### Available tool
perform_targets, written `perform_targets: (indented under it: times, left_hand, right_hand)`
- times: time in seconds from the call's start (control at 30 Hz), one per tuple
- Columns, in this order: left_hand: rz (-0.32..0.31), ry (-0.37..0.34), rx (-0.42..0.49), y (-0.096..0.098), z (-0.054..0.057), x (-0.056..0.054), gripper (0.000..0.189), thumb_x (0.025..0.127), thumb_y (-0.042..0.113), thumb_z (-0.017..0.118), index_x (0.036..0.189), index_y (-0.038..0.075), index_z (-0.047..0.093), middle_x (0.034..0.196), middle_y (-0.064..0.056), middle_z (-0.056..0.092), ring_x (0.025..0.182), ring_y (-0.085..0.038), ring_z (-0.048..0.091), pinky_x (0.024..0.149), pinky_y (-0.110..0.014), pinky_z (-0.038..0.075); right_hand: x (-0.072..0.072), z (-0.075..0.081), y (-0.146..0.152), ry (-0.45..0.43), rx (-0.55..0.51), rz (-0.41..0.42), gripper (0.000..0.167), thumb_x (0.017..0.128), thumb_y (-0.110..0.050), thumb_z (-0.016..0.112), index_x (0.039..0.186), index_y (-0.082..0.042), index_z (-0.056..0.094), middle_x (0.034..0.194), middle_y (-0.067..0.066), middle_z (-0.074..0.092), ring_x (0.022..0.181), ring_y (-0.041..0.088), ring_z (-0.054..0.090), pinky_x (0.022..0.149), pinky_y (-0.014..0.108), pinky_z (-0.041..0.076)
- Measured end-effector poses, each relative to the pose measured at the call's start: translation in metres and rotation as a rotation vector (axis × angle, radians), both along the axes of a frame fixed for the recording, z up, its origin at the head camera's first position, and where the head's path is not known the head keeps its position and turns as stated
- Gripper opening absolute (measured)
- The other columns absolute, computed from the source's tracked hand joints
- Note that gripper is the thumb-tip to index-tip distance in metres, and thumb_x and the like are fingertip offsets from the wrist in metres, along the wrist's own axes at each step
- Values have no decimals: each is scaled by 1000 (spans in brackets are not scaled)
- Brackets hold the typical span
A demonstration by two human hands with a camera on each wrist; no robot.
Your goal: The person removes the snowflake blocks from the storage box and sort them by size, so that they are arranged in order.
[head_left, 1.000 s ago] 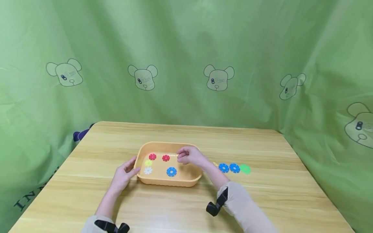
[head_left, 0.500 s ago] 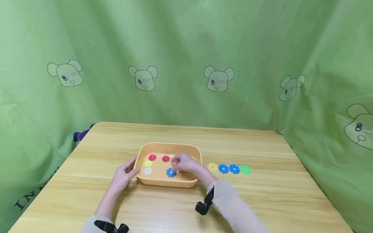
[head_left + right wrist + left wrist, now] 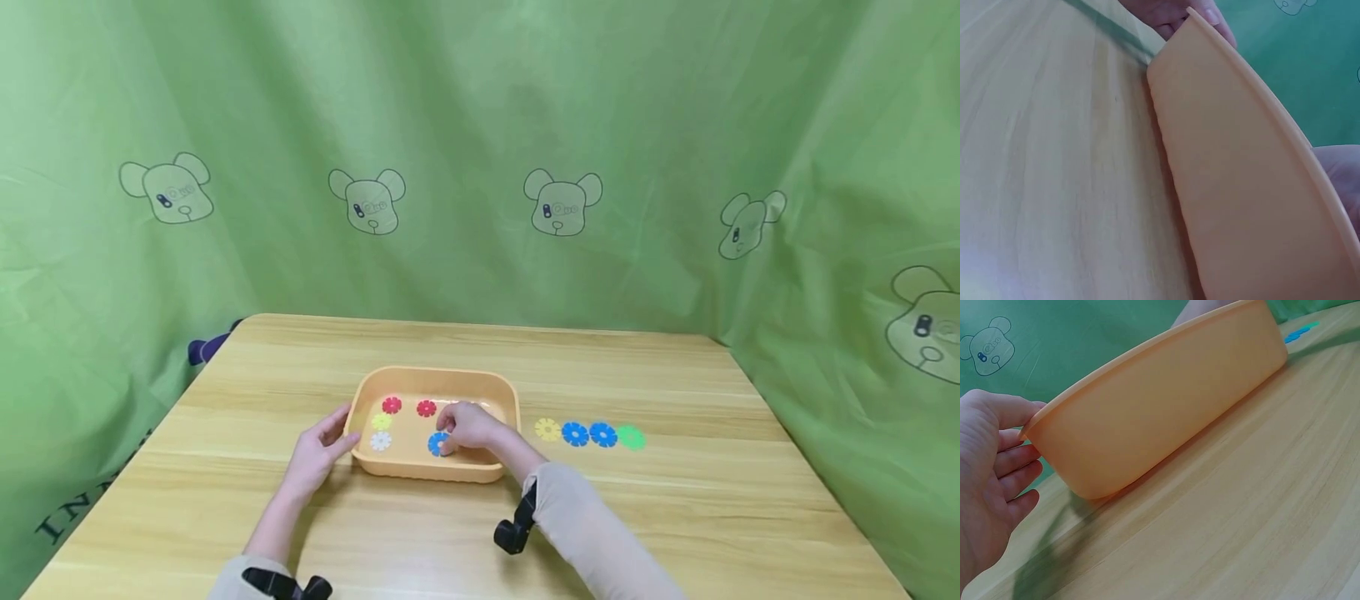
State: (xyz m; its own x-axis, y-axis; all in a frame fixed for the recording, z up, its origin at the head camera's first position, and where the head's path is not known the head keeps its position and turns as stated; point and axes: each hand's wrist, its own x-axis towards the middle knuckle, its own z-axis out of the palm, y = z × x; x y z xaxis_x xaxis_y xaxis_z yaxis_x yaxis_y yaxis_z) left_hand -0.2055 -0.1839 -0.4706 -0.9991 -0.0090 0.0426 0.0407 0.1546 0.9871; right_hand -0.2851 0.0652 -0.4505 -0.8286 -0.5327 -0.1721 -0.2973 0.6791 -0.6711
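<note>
An orange plastic basket stands on the table. My left hand grips its left end, with the thumb over the rim and the fingers against the outside, as the left wrist view shows beside the basket wall. Inside the basket, my right hand pinches at the edge of a blue snowflake disc, thumb and fingers curled about its right side. Two red discs, a yellow disc and a white disc lie on the basket floor. In the right wrist view the basket wall hides the fingertips.
To the right of the basket a row lies flat on the wooden table: a yellow disc, two blue discs and a green disc. A green curtain hangs behind the table and along its sides.
My right hand has moved left and toward me inside the basket, down to the blue disc, which has shifted slightly left. The left hand stays on the basket's rim.
</note>
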Motion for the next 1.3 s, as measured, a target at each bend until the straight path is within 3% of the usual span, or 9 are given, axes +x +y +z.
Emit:
perform_targets:
  times: [0.13,0.33,0.6,0.83,1.07,1.3]
  left_hand:
    - [0,3,0,0,0,0,56,89,8,61,139,-2,38,141,-21,38,128,-34,38,105,-41,31]
    - [11,-6,-2,1,0,0,55,88,7,61,138,-3,39,140,-21,39,127,-34,40,104,-40,33]
    - [16,-1,-3,1,0,0,55,88,7,62,137,-3,40,139,-22,40,127,-34,40,104,-39,33]
    - [25,-2,-5,2,0,0,55,87,7,63,137,-3,40,139,-22,40,127,-34,40,104,-39,33]
    - [19,4,-4,1,0,0,55,87,7,63,137,-3,40,139,-22,40,126,-34,40,104,-39,34]
    - [13,5,7,1,0,0,55,87,6,62,137,-4,40,139,-22,40,127,-34,40,103,-38,34]
  right_hand:
    - [0,-3,-1,35,27,22,29,64,-2,80,84,-4,61,76,2,53,73,14,47,67,26,42]
    - [-1,-6,0,96,11,51,34,62,-3,81,76,-8,50,71,1,49,68,15,46,61,25,42]
    - [0,0,4,-4,-97,-43,17,75,5,69,80,-2,54,67,3,51,62,14,47,53,20,41]
    - [0,14,12,-59,-214,-88,6,81,3,63,84,2,57,69,3,51,58,12,47,49,18,42]
    - [-6,32,27,-105,-300,-160,7,82,5,62,87,4,58,70,6,55,60,17,54,57,29,53]
    - [-12,46,54,-188,-429,-208,17,84,4,61,98,9,56,79,9,58,65,16,58,68,36,56]
